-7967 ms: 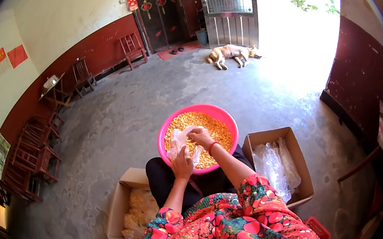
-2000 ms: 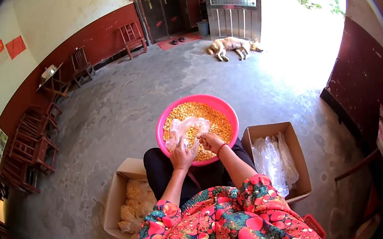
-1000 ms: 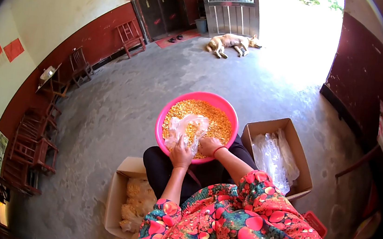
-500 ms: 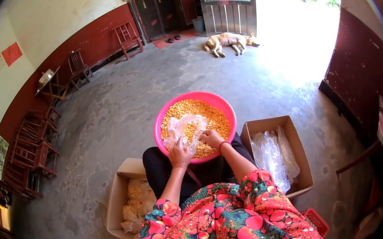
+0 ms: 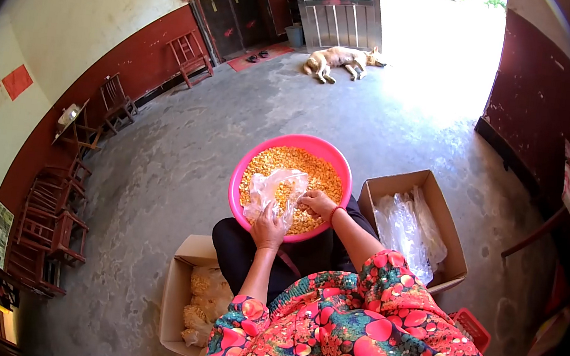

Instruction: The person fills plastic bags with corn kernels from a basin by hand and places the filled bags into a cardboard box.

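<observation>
A pink basin (image 5: 346, 177) full of yellow corn kernels (image 5: 324, 173) rests at my lap. Over the kernels I hold a clear plastic bag (image 5: 270, 185), its upper part spread wide and some kernels showing through it. My left hand (image 5: 267, 230) grips the bag's near side from below. At the bag's right edge, the fingers of my right hand (image 5: 317, 203) are pinched together on the plastic. A red band circles my right wrist. What lies under those fingertips is partly hidden.
To my right stands a cardboard box (image 5: 456, 255) of clear plastic bags (image 5: 404, 236). A box (image 5: 174, 298) at my left contains filled bags (image 5: 206, 298). Behind the right box sits a red basket (image 5: 472, 328). A dog (image 5: 339, 60) lies near the doorway; wooden chairs (image 5: 51, 223) line the left wall.
Both hands keep their hold on the bag, with only a slight shift of the right hand. The view has moved very little.
</observation>
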### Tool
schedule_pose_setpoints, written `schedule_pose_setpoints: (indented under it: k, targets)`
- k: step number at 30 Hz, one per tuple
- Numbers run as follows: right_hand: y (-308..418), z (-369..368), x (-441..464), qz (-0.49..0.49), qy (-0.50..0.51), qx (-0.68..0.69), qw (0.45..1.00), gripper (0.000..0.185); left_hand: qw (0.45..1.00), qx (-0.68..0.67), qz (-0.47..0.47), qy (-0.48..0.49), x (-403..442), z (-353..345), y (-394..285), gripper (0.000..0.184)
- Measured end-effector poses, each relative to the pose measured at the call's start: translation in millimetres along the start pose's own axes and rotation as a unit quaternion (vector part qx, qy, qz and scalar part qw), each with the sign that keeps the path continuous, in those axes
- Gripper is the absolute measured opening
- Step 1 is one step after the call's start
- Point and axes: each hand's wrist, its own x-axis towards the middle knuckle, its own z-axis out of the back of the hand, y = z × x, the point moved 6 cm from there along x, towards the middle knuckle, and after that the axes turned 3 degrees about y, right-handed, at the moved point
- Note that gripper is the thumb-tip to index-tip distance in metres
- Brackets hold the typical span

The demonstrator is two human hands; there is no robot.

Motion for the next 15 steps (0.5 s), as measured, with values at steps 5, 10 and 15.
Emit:
schedule_pose_setpoints:
  k: [5,10,15]
  targets:
    - [1.3,-2.8,-1.2,-0.002,-0.003,0.009,1.000,0.018,1.000,0.012,0.014,0.011,-0.5,-2.8,3.4,0.040]
    - [1.1,-1.0,-2.3,-0.035,-0.018,-0.006,0.999,0.020,1.000,0.008,0.016,0.013,-0.5,-0.4,1.0,0.039]
    - [-1.9,-0.9,1.6,-0.007,-0.003,-0.036,0.999,0.021,1.000,0.002,-0.015,0.000,-0.7,-2.0,1.5,0.042]
